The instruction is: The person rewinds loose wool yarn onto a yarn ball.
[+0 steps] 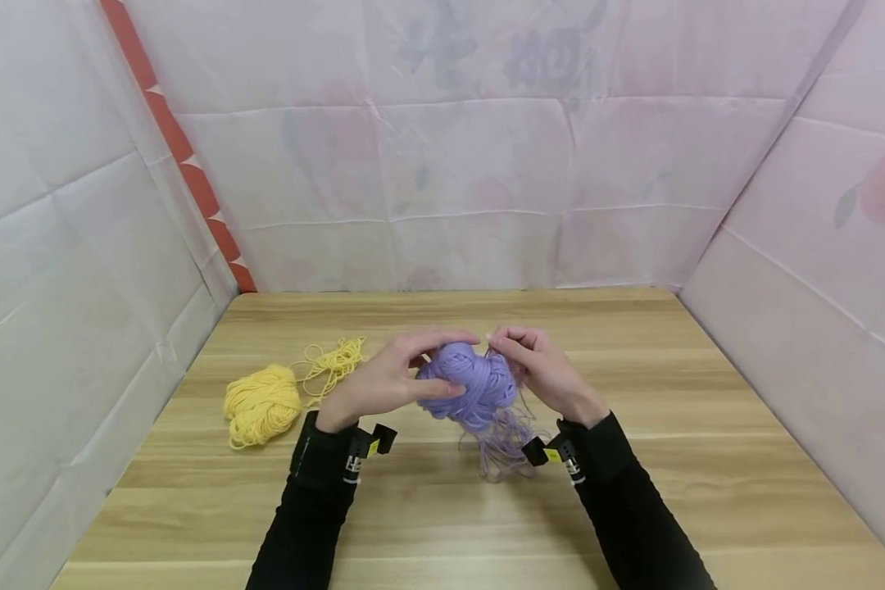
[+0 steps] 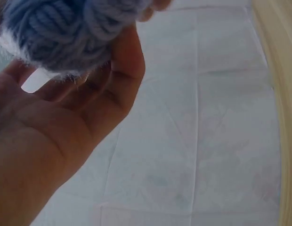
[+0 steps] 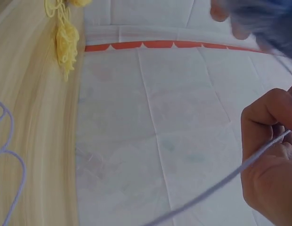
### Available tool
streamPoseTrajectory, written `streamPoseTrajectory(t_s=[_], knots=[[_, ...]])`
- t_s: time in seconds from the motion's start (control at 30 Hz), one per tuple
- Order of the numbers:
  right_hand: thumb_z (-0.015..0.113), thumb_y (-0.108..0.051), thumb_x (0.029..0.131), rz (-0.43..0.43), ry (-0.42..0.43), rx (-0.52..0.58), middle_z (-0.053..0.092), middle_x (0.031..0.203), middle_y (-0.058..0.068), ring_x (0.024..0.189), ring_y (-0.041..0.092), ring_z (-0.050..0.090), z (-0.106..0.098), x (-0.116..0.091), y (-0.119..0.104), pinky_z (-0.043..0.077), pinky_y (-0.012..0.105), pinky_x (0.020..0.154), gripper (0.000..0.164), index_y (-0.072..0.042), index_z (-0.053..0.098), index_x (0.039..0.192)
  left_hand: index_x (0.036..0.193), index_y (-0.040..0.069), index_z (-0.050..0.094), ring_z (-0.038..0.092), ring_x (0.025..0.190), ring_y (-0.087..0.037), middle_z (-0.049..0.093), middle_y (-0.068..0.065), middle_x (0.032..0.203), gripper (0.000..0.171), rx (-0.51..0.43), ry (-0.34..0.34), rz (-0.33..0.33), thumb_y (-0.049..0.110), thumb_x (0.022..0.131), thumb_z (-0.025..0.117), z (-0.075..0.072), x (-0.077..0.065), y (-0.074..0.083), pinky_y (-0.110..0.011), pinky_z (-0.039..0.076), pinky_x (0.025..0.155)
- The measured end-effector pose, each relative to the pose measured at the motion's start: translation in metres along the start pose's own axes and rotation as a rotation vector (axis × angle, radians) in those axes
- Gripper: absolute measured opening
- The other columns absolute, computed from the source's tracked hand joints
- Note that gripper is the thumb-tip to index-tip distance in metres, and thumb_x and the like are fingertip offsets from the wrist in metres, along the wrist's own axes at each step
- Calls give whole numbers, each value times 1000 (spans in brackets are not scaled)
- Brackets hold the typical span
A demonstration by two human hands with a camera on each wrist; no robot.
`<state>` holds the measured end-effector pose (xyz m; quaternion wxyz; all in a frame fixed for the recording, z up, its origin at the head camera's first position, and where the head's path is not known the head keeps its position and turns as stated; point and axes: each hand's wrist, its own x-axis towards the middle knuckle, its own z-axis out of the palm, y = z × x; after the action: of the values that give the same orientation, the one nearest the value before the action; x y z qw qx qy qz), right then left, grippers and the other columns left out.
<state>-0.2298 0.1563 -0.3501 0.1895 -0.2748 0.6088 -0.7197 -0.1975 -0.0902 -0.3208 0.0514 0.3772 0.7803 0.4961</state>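
My left hand (image 1: 383, 375) grips a purple ball of yarn (image 1: 474, 381) above the table, its thumb across the near side and the fingers over the far side. In the left wrist view the fingers curl around the ball of yarn (image 2: 66, 37). To the right of the ball, my right hand (image 1: 542, 369) pinches a strand of the same yarn. The right wrist view shows that strand (image 3: 216, 186) passing through the curled fingers. Loose purple loops (image 1: 503, 447) hang or lie under the ball.
On the left of the wooden table (image 1: 413, 524) lies a yellow ball of yarn (image 1: 263, 406), with a tangle of loose yellow strands (image 1: 335, 360) beside it. Pale sheets (image 1: 472, 164) wall in the table at the back and both sides.
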Motion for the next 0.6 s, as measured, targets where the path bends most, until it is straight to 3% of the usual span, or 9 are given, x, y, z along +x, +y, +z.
streamPoseTrajectory(t_s=[0.13,0.27,0.43,0.6], knots=[[49,-16,101,-36,39,-28,43,64,-8,53,9,34,1,0,-4,22,30,52,17,-12,62,92,137,14,52,59,110,-20,57,-7,135,57,122,14,-6,14,85,73,2,4,-3,-25,56,82],[49,-13,101,-86,44,-46,40,63,-3,54,16,28,3,-2,-6,19,36,56,14,-10,62,98,136,14,53,60,107,-22,59,-9,128,56,177,84,-42,14,84,74,3,6,-5,-26,56,80],[51,-12,100,-146,40,-209,43,63,0,53,21,29,8,-5,-7,25,35,50,15,-4,62,105,129,10,58,61,98,-23,61,-11,117,52,228,256,-69,12,80,77,5,8,-6,-29,56,76],[54,-14,99,-123,16,-289,45,60,-2,48,20,29,13,-8,-9,24,37,45,21,5,60,106,123,8,59,62,86,-21,64,-10,109,48,189,425,-73,16,80,78,6,8,-7,-28,55,69]])
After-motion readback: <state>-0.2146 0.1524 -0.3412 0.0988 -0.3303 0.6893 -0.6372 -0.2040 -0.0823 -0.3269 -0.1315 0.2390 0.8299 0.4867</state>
